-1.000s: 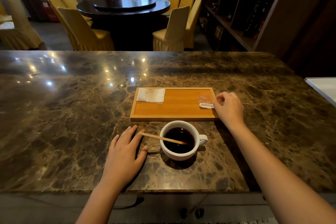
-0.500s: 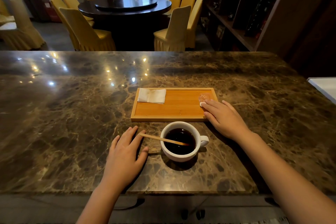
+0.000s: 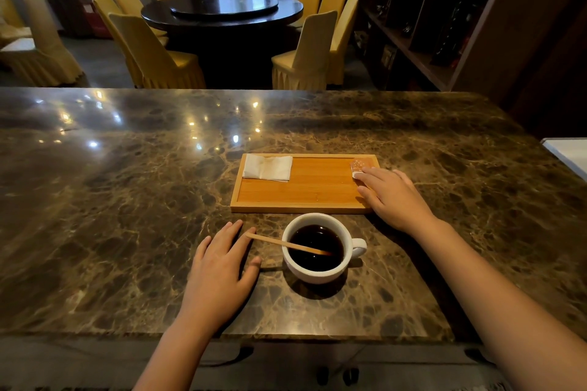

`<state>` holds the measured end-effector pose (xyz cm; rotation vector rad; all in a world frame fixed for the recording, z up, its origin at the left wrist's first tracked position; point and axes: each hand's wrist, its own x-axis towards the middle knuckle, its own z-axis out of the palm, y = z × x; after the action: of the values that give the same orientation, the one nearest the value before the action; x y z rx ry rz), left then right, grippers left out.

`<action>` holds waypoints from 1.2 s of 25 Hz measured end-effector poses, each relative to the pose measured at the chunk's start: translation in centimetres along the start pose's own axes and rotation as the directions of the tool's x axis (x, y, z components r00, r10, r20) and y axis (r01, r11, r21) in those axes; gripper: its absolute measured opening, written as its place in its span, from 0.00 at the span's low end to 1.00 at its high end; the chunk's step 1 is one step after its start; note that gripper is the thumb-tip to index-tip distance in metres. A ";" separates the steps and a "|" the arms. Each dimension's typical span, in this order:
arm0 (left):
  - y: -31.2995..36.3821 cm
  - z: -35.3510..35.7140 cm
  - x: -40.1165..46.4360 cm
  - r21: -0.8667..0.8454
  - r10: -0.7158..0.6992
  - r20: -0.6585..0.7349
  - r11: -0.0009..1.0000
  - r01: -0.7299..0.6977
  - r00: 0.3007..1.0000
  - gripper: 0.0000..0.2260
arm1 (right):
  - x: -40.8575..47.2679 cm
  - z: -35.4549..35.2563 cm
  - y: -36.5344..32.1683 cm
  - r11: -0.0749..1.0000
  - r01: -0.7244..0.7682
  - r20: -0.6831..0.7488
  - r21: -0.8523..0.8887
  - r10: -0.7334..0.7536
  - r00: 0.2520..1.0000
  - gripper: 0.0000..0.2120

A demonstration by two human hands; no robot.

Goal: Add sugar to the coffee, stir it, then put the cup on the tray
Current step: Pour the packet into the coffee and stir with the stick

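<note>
A white cup (image 3: 317,273) of black coffee stands on the marble counter, its handle to the right. A wooden stir stick (image 3: 286,243) leans in it and points left. Behind the cup lies a wooden tray (image 3: 314,197). A clear sugar packet (image 3: 360,165) rests in the tray's far right corner. My right hand (image 3: 394,197) lies flat over the tray's right end, fingertips touching the packet's near edge. My left hand (image 3: 222,267) rests flat on the counter left of the cup, fingers spread near the stick's tip, holding nothing.
A folded white napkin (image 3: 268,167) lies in the tray's far left corner. The brown marble counter (image 3: 127,200) stretches wide to both sides. A white surface (image 3: 568,152) edges in at the right. A round dining table with yellow chairs stands beyond.
My right hand has flattened and dropped onto the tray's right end, its fingertips now on the sugar packet. The left hand and the cup have stayed put.
</note>
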<state>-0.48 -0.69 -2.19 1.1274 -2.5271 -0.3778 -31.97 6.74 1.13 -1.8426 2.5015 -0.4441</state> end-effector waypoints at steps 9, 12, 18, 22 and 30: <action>-0.2 0.2 0.0 0.019 -0.007 0.008 1.000 0.007 1.000 0.23 | -2.5 -5.7 -10.3 0.924 0.298 -0.080 0.240 -0.287 0.955 0.14; -0.2 0.2 0.0 0.018 0.002 0.005 1.000 -0.002 1.000 0.22 | -3.9 -5.5 -14.6 0.888 0.413 -0.033 0.201 -0.415 0.909 0.16; -0.3 0.3 0.0 0.003 0.003 0.011 1.000 -0.003 1.000 0.22 | -5.0 -3.2 -17.5 0.856 0.509 -0.044 0.085 -0.508 0.860 0.09; -0.4 0.4 0.0 0.009 0.006 0.014 1.000 -0.006 1.000 0.22 | -5.6 -3.1 -17.7 0.860 0.503 -0.077 0.090 -0.498 0.864 0.06; -0.3 0.1 -0.1 -0.003 0.005 0.008 1.000 -0.005 1.000 0.23 | -6.5 -6.2 -13.8 0.880 0.276 -0.262 0.386 -0.182 0.948 0.06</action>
<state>-0.23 -0.81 -2.45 1.1204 -2.5356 -0.3849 -18.11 10.52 9.15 -1.9962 2.0686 -1.1500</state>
